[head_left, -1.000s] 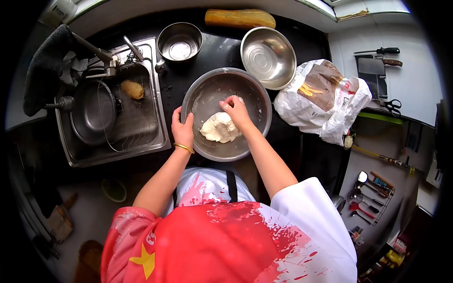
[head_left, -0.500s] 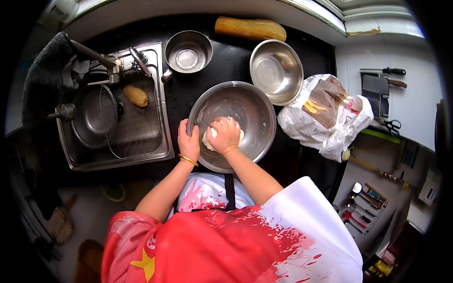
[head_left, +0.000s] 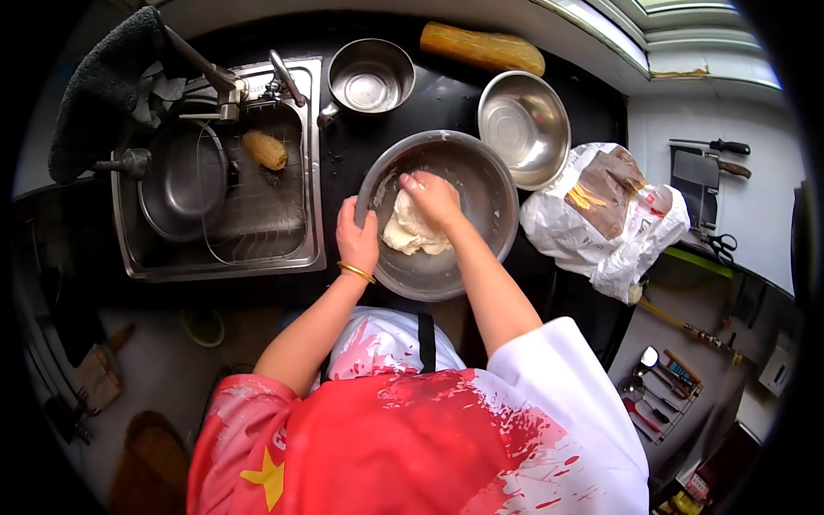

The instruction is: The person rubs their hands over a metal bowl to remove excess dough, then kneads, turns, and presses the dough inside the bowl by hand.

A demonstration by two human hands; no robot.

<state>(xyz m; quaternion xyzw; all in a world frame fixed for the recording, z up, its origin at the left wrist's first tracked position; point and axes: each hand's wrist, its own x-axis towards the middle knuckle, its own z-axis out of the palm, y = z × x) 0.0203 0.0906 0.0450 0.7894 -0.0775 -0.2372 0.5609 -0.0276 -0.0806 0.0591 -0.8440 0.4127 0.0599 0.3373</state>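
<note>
A wide metal mixing bowl (head_left: 493, 210) stands on the black counter in front of me, with smears of dough on its inner wall. Gripping its left rim is my left hand (head_left: 357, 238), thumb inside and a gold bangle at the wrist. Pale, soft dough (head_left: 410, 228) lies in the bowl in an uneven lump. My right hand (head_left: 432, 196) is closed over the far right part of this dough, fingers curled at its upper edge. Part of the dough is hidden under that hand.
Left of the bowl is a sink (head_left: 313, 232) holding a pan (head_left: 176, 193), a wire rack and a brown root vegetable (head_left: 264, 149). Behind stand a metal pot (head_left: 371, 79), a long squash (head_left: 482, 48) and a second metal bowl (head_left: 525, 129). A flour bag (head_left: 601, 215) sits right; knives (head_left: 697, 172) hang beyond.
My right hand has moved from pressing on top of the dough to its far edge, and the dough looks longer, stretched toward me. The left hand stays on the rim. The whole view has shifted slightly.
</note>
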